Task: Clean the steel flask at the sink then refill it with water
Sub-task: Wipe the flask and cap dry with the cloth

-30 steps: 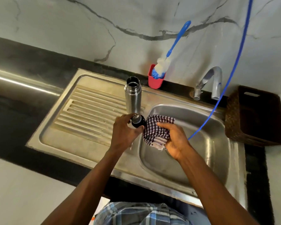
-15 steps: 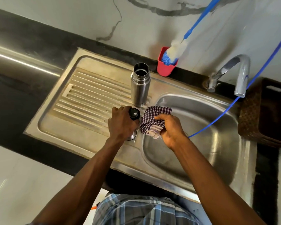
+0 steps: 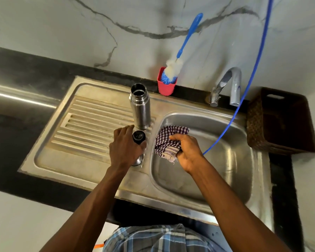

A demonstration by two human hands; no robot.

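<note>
1. A black-topped flask cap is being gripped by the left hand on the drainboard.
2. A checked cloth is being clutched by the right hand over the sink basin.
3. The steel flask is being left standing upright and uncapped just behind the cap.

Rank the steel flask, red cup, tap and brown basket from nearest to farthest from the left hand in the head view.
From the left hand:
1. Steel flask, just behind it on the drainboard.
2. Red cup, farther back by the wall.
3. Tap, back right.
4. Brown basket, far right.
</note>
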